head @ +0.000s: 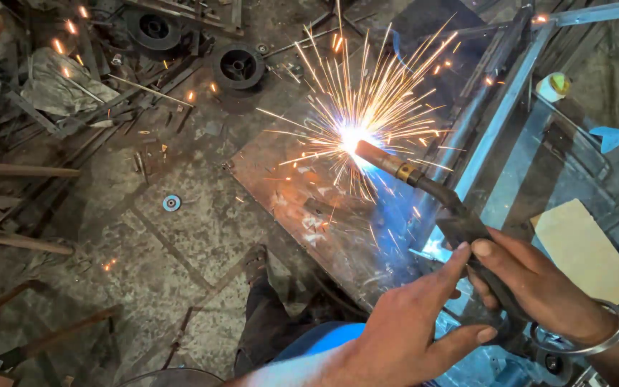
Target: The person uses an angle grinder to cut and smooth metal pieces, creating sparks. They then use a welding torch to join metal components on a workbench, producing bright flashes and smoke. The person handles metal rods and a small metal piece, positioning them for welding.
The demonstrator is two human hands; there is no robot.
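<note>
two bare hands meet nearest the camera: the right hand [539, 283], with one thin metal bangle [596, 337] at the wrist, is closed around the black handle of a welding torch [431, 190]; the left hand [410, 322] rests half open, fingers touching that handle. the torch's brass-collared nozzle meets a rusty flat steel sheet [288, 179] beside a grey frame [496, 122], throwing sparks. beyond lie two black round spools [238, 68].

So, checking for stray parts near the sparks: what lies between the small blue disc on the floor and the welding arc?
In the head view, bare stone floor, then the rusty steel plate, lie between blue disc and arc.
</note>
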